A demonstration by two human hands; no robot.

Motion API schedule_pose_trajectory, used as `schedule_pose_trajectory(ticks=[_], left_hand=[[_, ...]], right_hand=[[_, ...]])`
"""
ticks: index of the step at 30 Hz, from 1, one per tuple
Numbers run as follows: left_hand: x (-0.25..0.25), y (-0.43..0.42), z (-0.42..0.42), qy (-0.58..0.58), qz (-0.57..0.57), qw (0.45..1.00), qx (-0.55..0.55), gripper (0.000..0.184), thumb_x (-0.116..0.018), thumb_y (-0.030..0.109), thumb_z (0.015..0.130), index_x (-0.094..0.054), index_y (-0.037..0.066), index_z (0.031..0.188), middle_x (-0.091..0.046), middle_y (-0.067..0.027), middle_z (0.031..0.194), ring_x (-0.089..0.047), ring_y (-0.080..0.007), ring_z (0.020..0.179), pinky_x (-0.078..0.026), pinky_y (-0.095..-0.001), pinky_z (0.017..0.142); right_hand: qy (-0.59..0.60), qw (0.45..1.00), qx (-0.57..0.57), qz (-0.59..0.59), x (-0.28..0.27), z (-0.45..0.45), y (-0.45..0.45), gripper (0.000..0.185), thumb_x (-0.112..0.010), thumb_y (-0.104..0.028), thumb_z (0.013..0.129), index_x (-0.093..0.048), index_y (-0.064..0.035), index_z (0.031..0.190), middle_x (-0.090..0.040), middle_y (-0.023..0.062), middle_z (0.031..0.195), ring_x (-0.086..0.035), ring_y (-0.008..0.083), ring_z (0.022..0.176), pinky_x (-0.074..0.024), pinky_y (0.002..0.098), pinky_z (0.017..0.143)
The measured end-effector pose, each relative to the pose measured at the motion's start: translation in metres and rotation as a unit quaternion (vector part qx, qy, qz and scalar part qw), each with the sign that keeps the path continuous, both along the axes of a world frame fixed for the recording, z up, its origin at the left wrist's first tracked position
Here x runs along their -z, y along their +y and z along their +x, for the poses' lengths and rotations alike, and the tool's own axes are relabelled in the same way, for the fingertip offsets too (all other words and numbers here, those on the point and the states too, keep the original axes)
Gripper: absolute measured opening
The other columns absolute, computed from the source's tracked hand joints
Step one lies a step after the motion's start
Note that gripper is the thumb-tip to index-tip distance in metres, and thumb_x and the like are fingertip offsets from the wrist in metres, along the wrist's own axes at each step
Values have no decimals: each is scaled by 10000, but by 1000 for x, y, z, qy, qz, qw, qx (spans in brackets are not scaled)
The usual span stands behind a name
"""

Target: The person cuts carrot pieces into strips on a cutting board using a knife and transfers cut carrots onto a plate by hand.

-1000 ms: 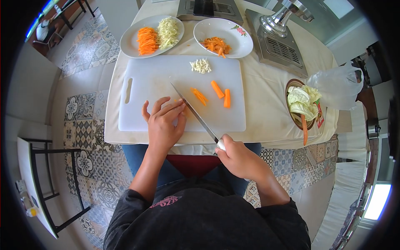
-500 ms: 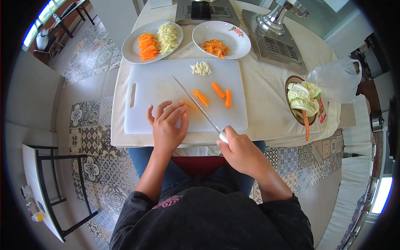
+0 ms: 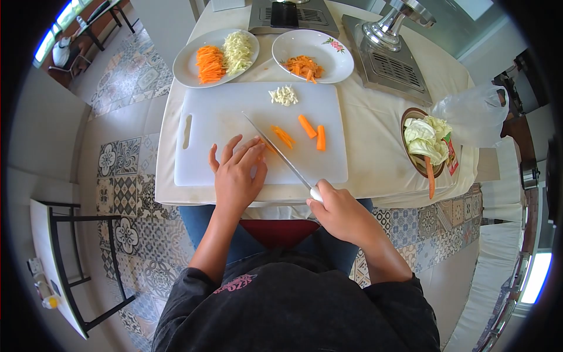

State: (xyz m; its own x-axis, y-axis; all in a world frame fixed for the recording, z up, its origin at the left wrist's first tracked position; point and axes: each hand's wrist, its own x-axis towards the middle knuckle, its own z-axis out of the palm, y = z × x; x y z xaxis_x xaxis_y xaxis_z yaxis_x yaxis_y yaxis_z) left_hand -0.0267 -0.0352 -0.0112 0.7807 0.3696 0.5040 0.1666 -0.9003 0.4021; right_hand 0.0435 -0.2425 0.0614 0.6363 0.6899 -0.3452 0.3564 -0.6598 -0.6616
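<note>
1. Cream cloth (image 3: 375,129) lies under the white board (image 3: 217,114), where two carrot sticks (image 3: 321,138) lie unsliced beside cut strips (image 3: 283,136).
2. Right hand (image 3: 341,212) grips the knife (image 3: 287,162); left hand (image 3: 237,176), fingers spread, steadies carrot (image 3: 268,145) beside it.
3. Shredded carrot (image 3: 210,64) is already plated.

Right hand (image 3: 341,214) wrapped round the white handle of the knife (image 3: 281,155), blade slanting up and away to the left across the white cutting board (image 3: 316,170)! Left hand (image 3: 239,176) is right there, fingers (image 3: 251,152) at the carrot piece (image 3: 270,146) just beside the blade. Across the steel lie thin carrot strips (image 3: 283,136), then two carrot chunks (image 3: 314,132), with a pale chopped heap (image 3: 284,95) near the far edge. Beyond, on the cloth-covered surface (image 3: 375,111), one plate (image 3: 183,66) carries shredded carrot (image 3: 210,64) alongside pale green shreds (image 3: 237,53); a flowered plate (image 3: 318,42) holds orange scraps (image 3: 303,67). Over right, cabbage leaves (image 3: 422,138) fill a brown-rimmed bowl (image 3: 404,126)!
</note>
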Motion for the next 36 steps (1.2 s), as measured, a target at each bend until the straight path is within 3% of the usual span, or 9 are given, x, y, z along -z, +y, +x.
schedule_pose_trajectory(ticks=[12,24,31,36], left_hand=[[-1,0,-1,6,-1,1000,3,217,-654,140,850,-734,144,1052,-694,26,1158,-554,-242,1199,-197,-540,1119],[-2,1,0,11,-10,1000,4,224,-658,139,846,-750,150,1050,-705,30,1154,-567,-213,1200,-170,-534,1128],[1,-2,0,15,-3,1000,-19,179,-665,146,836,-734,131,1000,-705,23,1125,-579,-229,1186,-183,-535,1117],[4,-2,0,27,5,999,-17,223,-658,158,838,-701,129,1054,-686,13,1165,-565,-256,1207,-193,-546,1112]], right_hand=[[-11,999,-36,14,3,4,4,295,-553,-209,967,-443,63,939,-617,319,784,-599,511,775,-466,517,673],[83,995,-36,-49,0,20,11,285,-532,-223,979,-461,51,944,-633,311,836,-627,464,767,-475,475,675],[-63,996,-50,-47,12,6,28,241,-513,-172,957,-461,63,968,-644,297,752,-650,466,730,-517,530,676],[-129,988,-57,-60,16,-1,10,227,-543,-164,933,-467,46,971,-651,259,725,-658,445,715,-526,529,669]])
